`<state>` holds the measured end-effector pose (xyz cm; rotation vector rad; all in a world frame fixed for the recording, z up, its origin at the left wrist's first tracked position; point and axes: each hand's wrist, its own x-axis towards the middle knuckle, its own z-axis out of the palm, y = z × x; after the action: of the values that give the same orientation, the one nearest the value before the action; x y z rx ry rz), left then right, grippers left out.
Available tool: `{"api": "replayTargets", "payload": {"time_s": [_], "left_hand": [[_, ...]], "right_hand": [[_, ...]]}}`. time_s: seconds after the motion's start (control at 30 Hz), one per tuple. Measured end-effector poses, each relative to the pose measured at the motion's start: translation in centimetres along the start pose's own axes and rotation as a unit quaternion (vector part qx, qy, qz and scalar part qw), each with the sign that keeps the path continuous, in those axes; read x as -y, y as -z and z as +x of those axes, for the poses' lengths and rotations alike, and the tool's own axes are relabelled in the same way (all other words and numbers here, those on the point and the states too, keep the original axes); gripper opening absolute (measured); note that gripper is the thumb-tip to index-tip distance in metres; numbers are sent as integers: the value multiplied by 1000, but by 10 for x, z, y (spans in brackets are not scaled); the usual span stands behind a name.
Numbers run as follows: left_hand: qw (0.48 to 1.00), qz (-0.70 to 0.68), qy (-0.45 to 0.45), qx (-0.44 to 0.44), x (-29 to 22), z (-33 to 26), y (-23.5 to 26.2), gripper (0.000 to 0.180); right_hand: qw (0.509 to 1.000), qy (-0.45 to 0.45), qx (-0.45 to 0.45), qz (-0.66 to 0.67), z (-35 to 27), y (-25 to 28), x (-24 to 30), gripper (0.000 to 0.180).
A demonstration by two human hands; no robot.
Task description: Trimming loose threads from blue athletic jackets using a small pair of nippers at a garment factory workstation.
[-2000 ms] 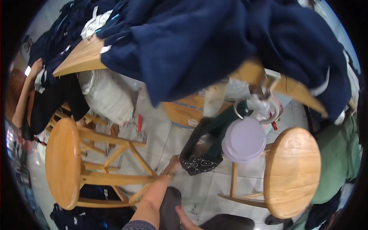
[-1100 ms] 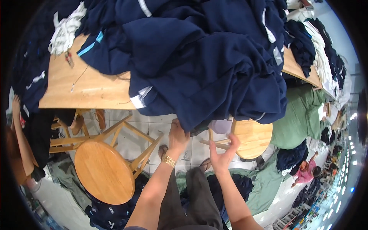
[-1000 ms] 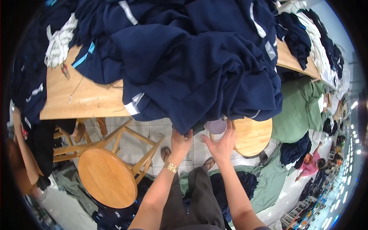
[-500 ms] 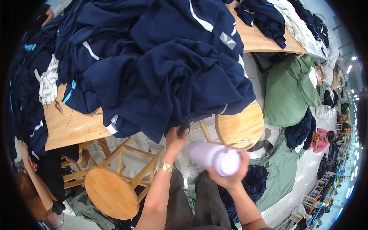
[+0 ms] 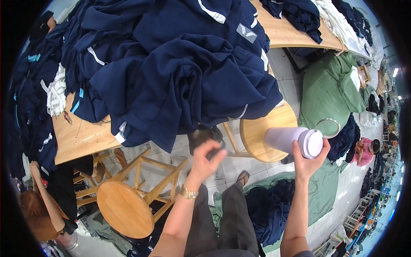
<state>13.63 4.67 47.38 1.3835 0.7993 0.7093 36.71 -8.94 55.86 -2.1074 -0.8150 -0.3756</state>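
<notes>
My right hand (image 5: 309,157) grips a lavender insulated bottle (image 5: 283,138) near its lid, which has a metal carrying ring (image 5: 329,127). The bottle lies tilted on its side over a round wooden stool (image 5: 265,147); whether it touches the seat I cannot tell. Just below the hanging edge of a large heap of navy garments (image 5: 184,81), my left hand (image 5: 206,162), with a gold bracelet at the wrist, has its fingers apart and bent, somewhat blurred, holding nothing visible. Behind its fingertips shows a dark object (image 5: 205,137), too unclear to name.
A wooden table (image 5: 81,139) carries the heap. A tipped wooden stool (image 5: 125,212) lies at lower left. A stuffed green sack (image 5: 327,92) stands at right, with navy cloth (image 5: 269,210) on the floor. One person (image 5: 45,201) is at far left, another in pink (image 5: 364,152) at far right.
My right hand has carried the bottle up and to the right, from in front of my legs to over the stool. My left hand has drawn away from the garments' edge, its fingers now spread.
</notes>
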Motion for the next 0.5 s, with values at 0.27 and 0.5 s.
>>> {"api": "replayTargets", "payload": {"time_s": [0.27,0.5], "left_hand": [[957,230,-9,175,6,-91,0,11],[944,266,17,194,3,-115,15,11]], "right_hand": [[999,18,34,-12,6,-10,-21,75],[999,-7,8,34,-15,-3,-27,76]]}}
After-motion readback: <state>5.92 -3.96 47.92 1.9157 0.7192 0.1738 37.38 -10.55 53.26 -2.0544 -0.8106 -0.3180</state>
